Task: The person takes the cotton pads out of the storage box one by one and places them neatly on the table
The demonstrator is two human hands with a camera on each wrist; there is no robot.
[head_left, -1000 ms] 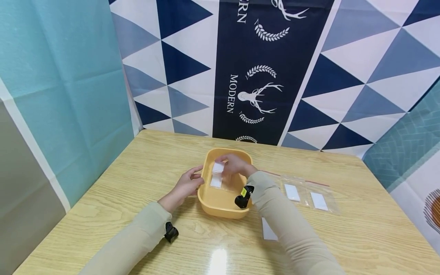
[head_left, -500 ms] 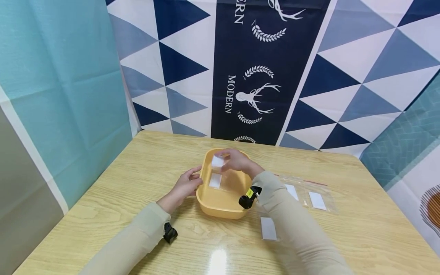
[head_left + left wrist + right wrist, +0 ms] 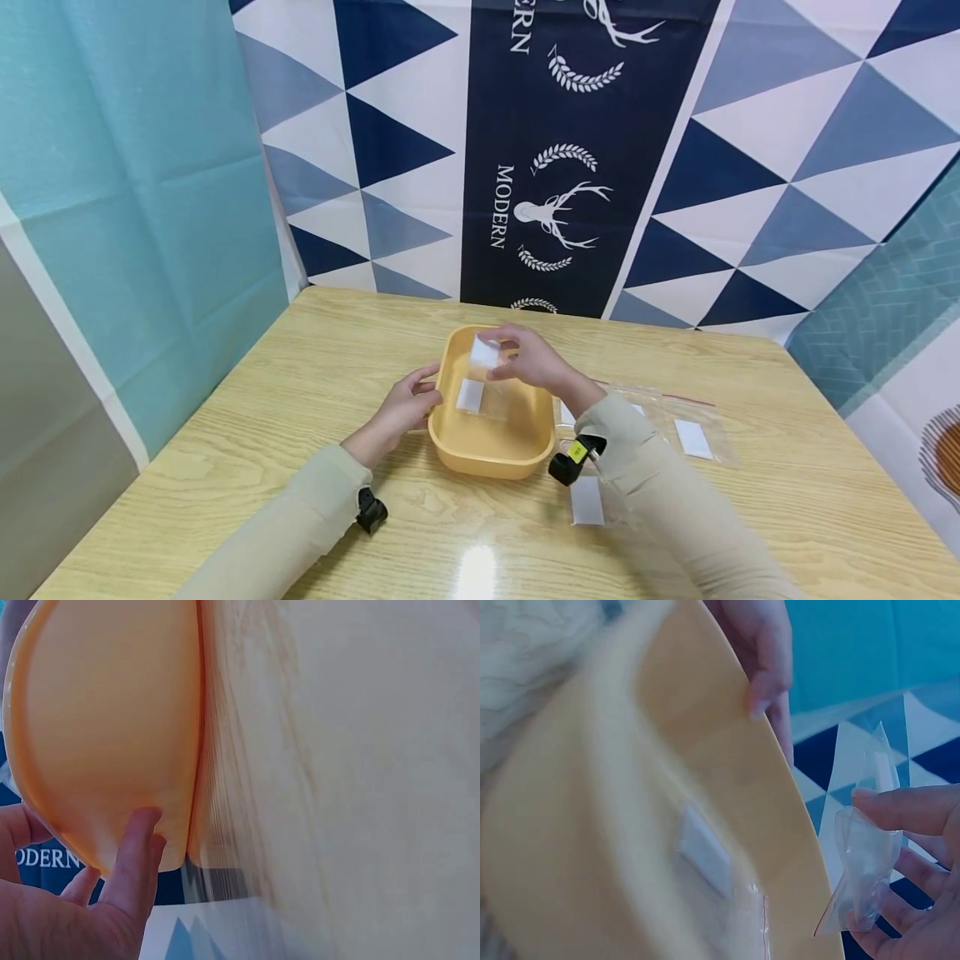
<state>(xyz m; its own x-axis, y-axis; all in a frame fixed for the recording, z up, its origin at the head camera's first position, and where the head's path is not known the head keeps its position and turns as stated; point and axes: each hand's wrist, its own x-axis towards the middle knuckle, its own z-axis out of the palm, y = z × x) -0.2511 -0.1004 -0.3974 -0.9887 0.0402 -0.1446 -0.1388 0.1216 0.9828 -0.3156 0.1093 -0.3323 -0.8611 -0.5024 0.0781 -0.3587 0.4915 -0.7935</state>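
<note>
A yellow plastic basin (image 3: pixel 491 468) stands on the wooden table. My left hand (image 3: pixel 401 412) grips its left side, thumb over the rim and fingers against the outer wall (image 3: pixel 112 750). Above the basin's far part, my right hand (image 3: pixel 536 362) pinches a clear zip bag (image 3: pixel 483 352) with a white piece inside. The right wrist view shows this bag crumpled between thumb and fingers (image 3: pixel 911 881). Another clear bag with a white piece (image 3: pixel 470 396) lies on the basin floor, also seen in the right wrist view as a white piece (image 3: pixel 705 851).
Right of the basin, several clear bags with white pieces lie on the table, among them a far right bag (image 3: pixel 693 439) and a near bag (image 3: pixel 587 500). My right forearm (image 3: pixel 667 492) covers part of them. A patterned cloth (image 3: pixel 540 167) hangs behind the table.
My right hand has risen from the basin floor and drawn back to the right, lifting a bag away from the other one. My left hand stays on the basin.
</note>
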